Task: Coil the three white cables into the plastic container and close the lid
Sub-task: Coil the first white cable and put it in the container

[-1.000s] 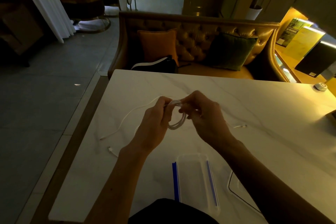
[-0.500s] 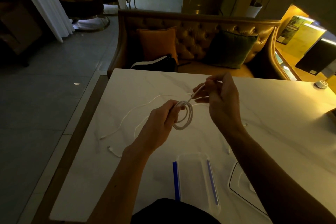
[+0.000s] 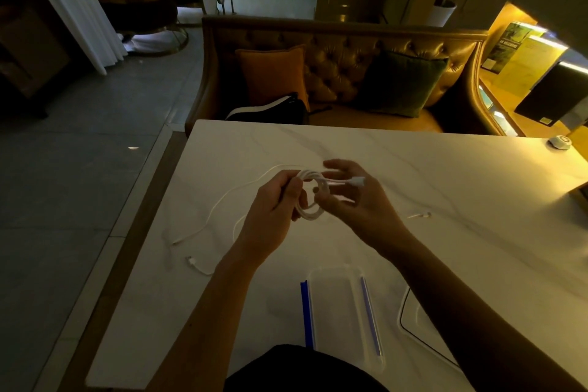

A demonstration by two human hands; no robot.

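My left hand (image 3: 273,213) pinches a small coil of white cable (image 3: 313,200) above the white marble table (image 3: 445,188). My right hand (image 3: 353,200) holds the coil's free end, and its plug (image 3: 358,182) sticks out to the right. Two more white cables lie loose on the table: one (image 3: 216,210) curves off to the left, another ends in a plug (image 3: 192,261) near the left edge. A cable end (image 3: 420,216) lies right of my hands. The clear plastic container (image 3: 340,302) with blue clips stands open near the front edge, its lid (image 3: 410,312) beside it on the right.
A tufted sofa (image 3: 343,64) with an orange cushion, a green cushion and a dark bag stands behind the table. A small round white object (image 3: 560,141) sits at the table's far right corner. Grey floor lies to the left.
My right hand has come down from its raised position and laid the cable's last length onto the coil. The plug end now points right beside the coil.
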